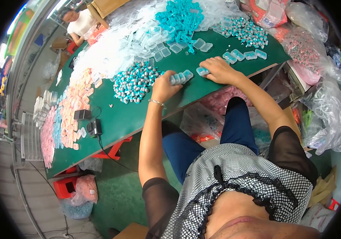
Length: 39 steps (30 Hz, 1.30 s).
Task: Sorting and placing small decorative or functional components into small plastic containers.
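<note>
My left hand (163, 88) is closed around one end of a short row of small clear plastic cases (181, 77) with teal contents, standing side by side over the green table. Just to the right, my right hand (219, 71) has its fingers closed on a single small case (202, 71) of the same kind. Beyond my right hand, several filled cases (243, 55) lie in a line near the table edge. Beside my left hand is a heap of small grey-and-teal pieces (132, 82); their exact kind is too small to tell.
On the green table (124, 121) lie a heap of clear cases (138, 42), a pile of teal cords (180, 22) and more grey-and-teal pieces (250, 32). Peach cases (75, 103) and a black device (95, 127) with a cable sit left. Another person (81, 24) is at the far left.
</note>
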Each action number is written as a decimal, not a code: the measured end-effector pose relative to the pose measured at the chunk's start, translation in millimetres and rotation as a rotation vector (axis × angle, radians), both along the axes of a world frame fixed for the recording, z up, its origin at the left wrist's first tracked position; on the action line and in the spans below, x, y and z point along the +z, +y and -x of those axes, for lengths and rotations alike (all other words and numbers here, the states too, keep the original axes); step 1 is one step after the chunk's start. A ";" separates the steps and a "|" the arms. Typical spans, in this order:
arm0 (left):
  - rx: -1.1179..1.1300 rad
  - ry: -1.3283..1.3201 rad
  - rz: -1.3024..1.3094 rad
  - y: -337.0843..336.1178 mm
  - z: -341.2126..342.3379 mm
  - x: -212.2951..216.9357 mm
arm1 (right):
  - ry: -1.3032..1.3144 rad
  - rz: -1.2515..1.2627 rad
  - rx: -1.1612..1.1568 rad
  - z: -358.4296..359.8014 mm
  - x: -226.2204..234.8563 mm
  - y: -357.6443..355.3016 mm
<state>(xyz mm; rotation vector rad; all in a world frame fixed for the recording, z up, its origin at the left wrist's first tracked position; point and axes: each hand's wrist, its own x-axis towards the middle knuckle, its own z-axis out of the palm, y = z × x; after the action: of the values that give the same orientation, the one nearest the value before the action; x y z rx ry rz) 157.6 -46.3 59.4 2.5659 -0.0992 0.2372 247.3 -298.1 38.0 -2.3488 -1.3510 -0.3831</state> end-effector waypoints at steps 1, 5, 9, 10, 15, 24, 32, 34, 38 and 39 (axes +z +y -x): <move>0.028 0.009 0.019 0.3 -0.5 -2.4 | 0.039 -0.029 -0.045 0.7 1.8 3.9; 0.116 -0.078 0.371 -3.2 -7.5 -16.9 | 0.041 -0.315 0.054 -1.8 1.8 24.6; 0.206 -0.031 0.849 12.4 8.4 -41.0 | 0.102 -0.171 0.249 -4.9 -8.4 70.3; 0.194 0.001 0.903 12.3 14.3 -36.2 | 0.137 -0.147 0.300 -4.5 -9.4 73.7; 0.193 -0.062 0.862 3.9 25.9 -28.4 | 0.200 0.090 0.349 -6.4 8.6 83.1; 0.108 -0.049 1.030 -17.6 73.8 -24.8 | 0.407 -0.257 0.282 44.6 11.5 44.7; -0.054 0.412 1.337 -27.6 144.3 -113.1 | 0.936 -0.076 0.359 121.3 -67.2 -18.7; 0.039 0.447 1.484 -42.7 151.2 -129.0 | 1.049 -0.017 0.239 118.6 -138.9 -28.8; 0.348 0.556 1.586 -36.7 154.1 -190.8 | 1.079 0.237 0.108 104.8 -226.3 -19.1; 0.273 0.450 1.633 -42.2 143.9 -196.6 | 0.990 0.421 0.014 102.9 -242.1 -16.2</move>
<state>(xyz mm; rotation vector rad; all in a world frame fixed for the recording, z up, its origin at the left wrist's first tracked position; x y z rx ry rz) 13.7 -88.4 -137.2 0.9361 0.4394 -0.1504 144.4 -314.3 -204.1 -2.2630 -0.9713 1.0352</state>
